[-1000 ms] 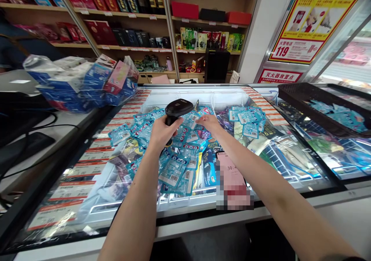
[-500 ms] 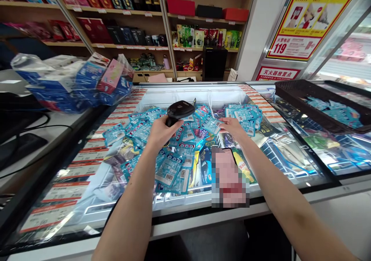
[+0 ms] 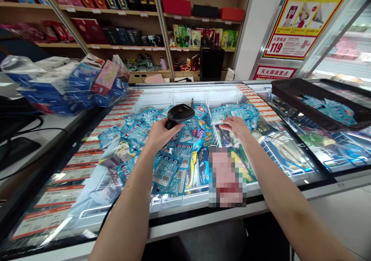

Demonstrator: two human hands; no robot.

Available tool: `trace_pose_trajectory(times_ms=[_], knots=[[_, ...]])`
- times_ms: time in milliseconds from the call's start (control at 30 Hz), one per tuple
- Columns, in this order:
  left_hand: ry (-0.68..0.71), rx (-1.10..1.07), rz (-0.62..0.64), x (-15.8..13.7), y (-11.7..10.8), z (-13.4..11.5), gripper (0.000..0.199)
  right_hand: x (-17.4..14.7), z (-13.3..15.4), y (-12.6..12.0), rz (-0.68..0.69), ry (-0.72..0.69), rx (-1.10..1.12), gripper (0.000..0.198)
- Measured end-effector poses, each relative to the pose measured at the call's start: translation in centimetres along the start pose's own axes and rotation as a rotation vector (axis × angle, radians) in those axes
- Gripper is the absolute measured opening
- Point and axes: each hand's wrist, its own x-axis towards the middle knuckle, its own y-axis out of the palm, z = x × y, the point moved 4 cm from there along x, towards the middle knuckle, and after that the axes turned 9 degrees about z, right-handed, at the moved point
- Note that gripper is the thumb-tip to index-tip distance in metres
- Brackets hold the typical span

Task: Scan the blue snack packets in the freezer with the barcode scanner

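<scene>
My left hand (image 3: 162, 134) is wrapped round the handle of a black barcode scanner (image 3: 181, 113), whose head points away over the freezer. Between the thumb and fingers of my right hand (image 3: 235, 126) is the edge of a small blue packet (image 3: 218, 117), its barcode side partly showing. Many more blue packets (image 3: 166, 172) lie in a loose heap on the glass top, below and left of the scanner. A smaller pile of the same packets (image 3: 245, 112) lies just behind my right hand. My fingers hide part of the held packet.
A pixelated phone-like shape (image 3: 226, 176) lies at the freezer's front edge. On the right stands a dark basket (image 3: 290, 95) with blue packets. Plastic-wrapped blue boxes (image 3: 66, 83) are at the left, near black cables. Stocked shelves (image 3: 133, 12) stand behind.
My right hand has carried the blue packet slightly right, from near the divider to the smaller pile. My left hand still holds the scanner in much the same place. The view has shifted slightly.
</scene>
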Motion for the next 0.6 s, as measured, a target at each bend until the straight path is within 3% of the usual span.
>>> trace_pose_trajectory(times_ms=[200, 600], knots=[[0.022, 0.002, 0.028, 0.04, 0.21, 0.18, 0.043, 0.06, -0.25, 0.18, 0.031, -0.033, 0.192, 0.031], [0.033, 0.023, 0.104, -0.04, 0.65, -0.01, 0.042, 0.49, -1.00, 0.81, 0.034, -0.105, 0.144, 0.040]])
